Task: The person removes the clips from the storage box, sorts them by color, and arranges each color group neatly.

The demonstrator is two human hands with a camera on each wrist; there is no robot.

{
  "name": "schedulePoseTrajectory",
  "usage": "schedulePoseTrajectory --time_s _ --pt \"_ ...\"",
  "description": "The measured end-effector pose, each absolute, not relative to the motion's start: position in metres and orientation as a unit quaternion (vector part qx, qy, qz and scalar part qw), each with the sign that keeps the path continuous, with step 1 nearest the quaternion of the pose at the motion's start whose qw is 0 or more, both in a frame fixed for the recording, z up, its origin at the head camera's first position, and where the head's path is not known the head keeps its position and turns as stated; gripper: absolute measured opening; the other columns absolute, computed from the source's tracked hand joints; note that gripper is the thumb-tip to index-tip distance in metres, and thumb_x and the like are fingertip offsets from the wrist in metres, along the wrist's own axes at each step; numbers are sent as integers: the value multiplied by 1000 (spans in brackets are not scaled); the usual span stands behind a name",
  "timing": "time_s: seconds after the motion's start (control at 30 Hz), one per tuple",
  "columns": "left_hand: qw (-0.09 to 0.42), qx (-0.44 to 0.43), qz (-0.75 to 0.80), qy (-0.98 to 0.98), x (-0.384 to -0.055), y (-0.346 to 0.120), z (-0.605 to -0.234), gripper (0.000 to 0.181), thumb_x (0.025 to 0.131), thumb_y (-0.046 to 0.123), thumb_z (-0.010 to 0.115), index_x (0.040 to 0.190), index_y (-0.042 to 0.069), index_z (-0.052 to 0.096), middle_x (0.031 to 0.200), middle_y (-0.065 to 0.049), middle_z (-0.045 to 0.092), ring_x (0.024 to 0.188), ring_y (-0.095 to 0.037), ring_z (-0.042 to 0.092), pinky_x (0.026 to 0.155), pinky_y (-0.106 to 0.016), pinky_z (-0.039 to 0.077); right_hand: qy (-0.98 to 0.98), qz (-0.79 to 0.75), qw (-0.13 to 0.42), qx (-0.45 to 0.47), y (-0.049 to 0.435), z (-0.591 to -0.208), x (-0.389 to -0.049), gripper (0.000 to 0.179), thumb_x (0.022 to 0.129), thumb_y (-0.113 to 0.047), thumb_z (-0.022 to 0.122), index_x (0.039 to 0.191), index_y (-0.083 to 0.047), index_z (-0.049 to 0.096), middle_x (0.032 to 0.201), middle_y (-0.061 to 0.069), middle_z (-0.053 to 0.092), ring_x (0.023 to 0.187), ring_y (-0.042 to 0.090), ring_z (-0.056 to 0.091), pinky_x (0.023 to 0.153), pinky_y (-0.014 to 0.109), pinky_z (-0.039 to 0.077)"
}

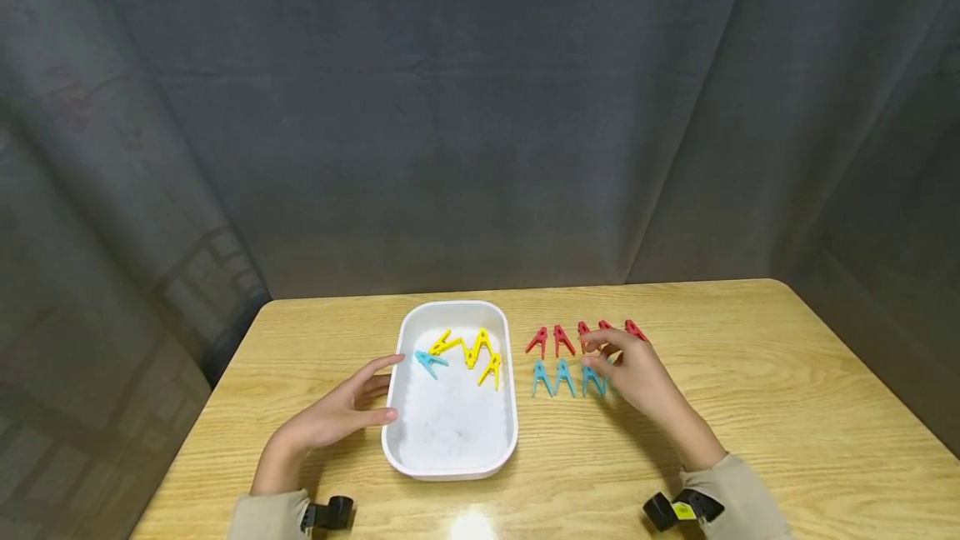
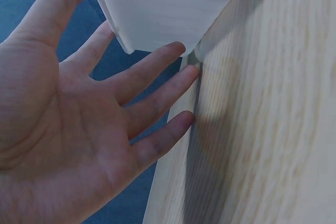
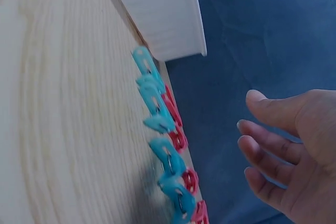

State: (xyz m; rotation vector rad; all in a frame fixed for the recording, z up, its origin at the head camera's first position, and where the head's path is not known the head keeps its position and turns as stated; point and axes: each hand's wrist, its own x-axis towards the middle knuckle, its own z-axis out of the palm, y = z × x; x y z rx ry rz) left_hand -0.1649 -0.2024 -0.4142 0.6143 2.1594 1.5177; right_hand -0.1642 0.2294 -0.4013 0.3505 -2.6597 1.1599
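Left hand [image 1: 333, 417] at a white tray [image 1: 453, 436] — right hand [image 1: 636, 369] over a row of blue clips [image 1: 562, 370]
Head: the left hand's spread fingers touch the tray's left side; inside lie four yellow clips [image 1: 482, 337] and a lone blue clip [image 1: 429, 358]; red clips [image 1: 559, 335] line the desk [image 1: 787, 390] behind the blue row, right of the tray. Left wrist: fingers parted by the tray wall. Right wrist: thumb and fingers apart — gripping nothing, clear of both rows.

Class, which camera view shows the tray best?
The head view: it shows the tray from above, with yellow clips and one blue clip inside. Each wrist view shows only part of its outer side, cut off by the picture's edge.
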Motion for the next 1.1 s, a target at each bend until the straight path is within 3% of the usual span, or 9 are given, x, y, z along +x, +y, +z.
schedulePoseTrajectory --time_s 0.2,0.37,0.63,0.8,1.1 --pt "217 219 548 778 -164 -203 -414 76 96 16 67 157 10 22 154 -30 27 140 -49 28 106 -61 33 -898 399 124 137 214 -402 -158 30 86 -4 75 115 -3 70 100 6 70 80 15 58 70 30 49" --pt "217 222 546 778 -164 -203 -413 75 97 15 66 157 10 22 154 -30 26 140 -49 28 107 -61 33 -887 411 137 160 200 -401 -153 30 85 -4 76 114 -7 71 103 3 70 84 16 60 76 38 51" --pt "215 227 549 775 -164 -202 -416 76 97 17 67 157 10 22 152 -32 28 138 -51 30 104 -60 36 -862 426 152 228 173 -401 -154 36 81 -2 80 115 -9 71 115 -1 67 111 27 59 91 51 50" --pt "226 225 551 771 -163 -200 -421 75 97 17 66 157 11 21 152 -32 29 139 -50 30 105 -58 36 -855 419 123 279 156 -398 -160 36 82 -5 80 116 -12 71 118 -3 65 116 23 57 97 47 48" --pt "226 226 553 770 -164 -199 -422 76 97 17 66 157 10 21 152 -32 29 139 -49 30 106 -56 35 -844 365 77 385 124 -397 -189 35 84 -9 79 117 -13 70 118 -2 65 113 16 57 95 36 49"
